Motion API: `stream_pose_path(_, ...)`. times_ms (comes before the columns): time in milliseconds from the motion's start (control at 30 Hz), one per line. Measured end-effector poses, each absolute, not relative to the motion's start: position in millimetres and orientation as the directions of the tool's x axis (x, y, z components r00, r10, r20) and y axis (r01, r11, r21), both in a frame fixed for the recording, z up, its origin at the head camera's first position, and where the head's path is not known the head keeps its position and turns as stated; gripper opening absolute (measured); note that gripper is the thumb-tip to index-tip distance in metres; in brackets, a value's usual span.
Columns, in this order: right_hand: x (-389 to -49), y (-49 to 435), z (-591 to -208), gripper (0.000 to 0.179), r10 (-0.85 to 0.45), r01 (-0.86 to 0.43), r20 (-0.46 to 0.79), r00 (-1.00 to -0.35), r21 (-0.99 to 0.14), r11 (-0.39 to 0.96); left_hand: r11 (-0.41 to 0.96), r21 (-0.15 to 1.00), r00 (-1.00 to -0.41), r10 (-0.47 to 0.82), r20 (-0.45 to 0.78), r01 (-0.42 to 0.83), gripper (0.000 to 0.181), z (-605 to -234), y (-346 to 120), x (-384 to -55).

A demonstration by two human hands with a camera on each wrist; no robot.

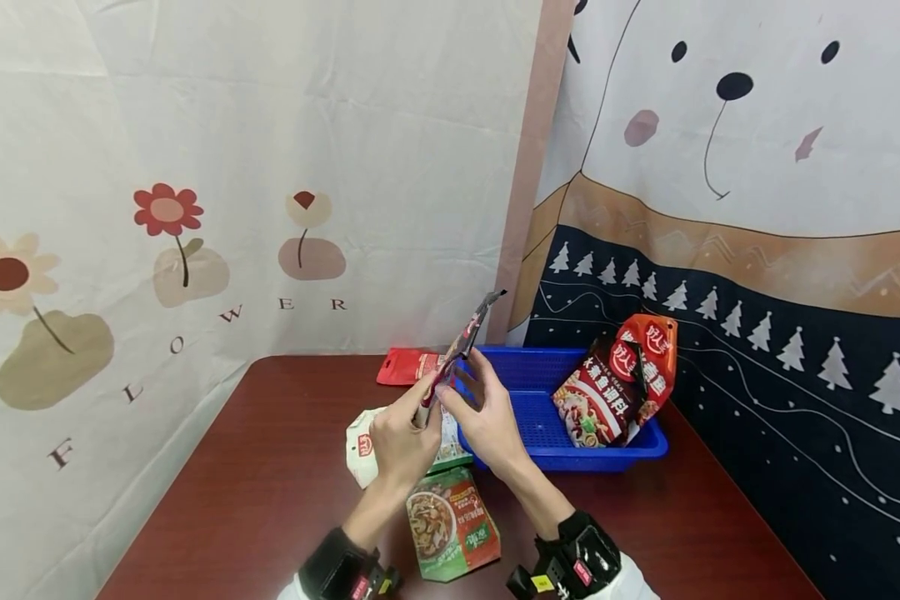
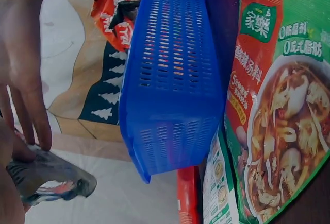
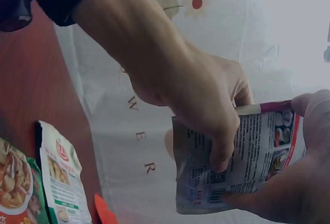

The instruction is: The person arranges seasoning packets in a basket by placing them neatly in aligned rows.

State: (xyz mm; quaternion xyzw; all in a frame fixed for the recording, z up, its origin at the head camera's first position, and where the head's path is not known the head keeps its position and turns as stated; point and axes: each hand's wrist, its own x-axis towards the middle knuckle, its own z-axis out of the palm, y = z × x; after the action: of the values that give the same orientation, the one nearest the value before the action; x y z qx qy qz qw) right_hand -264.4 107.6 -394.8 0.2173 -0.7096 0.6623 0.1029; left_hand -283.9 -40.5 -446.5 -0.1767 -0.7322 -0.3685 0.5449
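Both hands hold one seasoning packet (image 1: 462,340) raised over the table, seen nearly edge-on in the head view. My left hand (image 1: 407,435) grips its lower end, and my right hand (image 1: 492,419) pinches it from the right. Small print, food pictures and a barcode cover the packet's back (image 3: 252,152) in the right wrist view, with the left thumb lying across it. Below the hands, a green-and-orange soup seasoning packet (image 1: 453,525) lies flat on the table. A white-and-green packet (image 1: 362,446) behind it is partly hidden by the left hand.
Right of the hands stands a blue basket (image 1: 562,458). A dark red packet (image 1: 598,396) and an orange-red packet (image 1: 662,358) lean in its right end. Near the table's back edge lies a red packet (image 1: 401,367). Printed cloths (image 1: 420,167) hang behind the table.
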Motion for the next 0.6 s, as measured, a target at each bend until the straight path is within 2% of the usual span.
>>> stream_pose_path(100,-263,105,-392,0.083,-0.161,-0.445,0.434,-0.886,-0.895,0.037,0.709,0.272,-0.267,-0.122,0.956,0.65,0.046,-446,-36,-284)
stream_pose_path(233,-261,100,-388,0.07,-0.104,-0.449,0.442,-0.891,-0.892,0.056,0.744,0.211,-0.219,-0.089,0.972,0.634,0.048,-447,-32,-284)
stream_pose_path(400,-261,94,-382,0.042,0.051,-0.414,0.416,-0.908,-0.909,0.034,0.781,0.144,-0.183,-0.038,0.982,0.607,0.054,-451,-28,-286)
stream_pose_path(467,-262,93,-381,0.038,0.101,-0.397,0.396,-0.913,-0.918,0.004,0.792,0.131,-0.182,-0.025,0.983,0.597,0.058,-452,-26,-286)
stream_pose_path(600,-263,93,-380,0.041,0.145,-0.395,0.38,-0.914,-0.913,-0.1,0.792,0.126,-0.19,-0.013,0.982,0.597,0.055,-454,-21,-284)
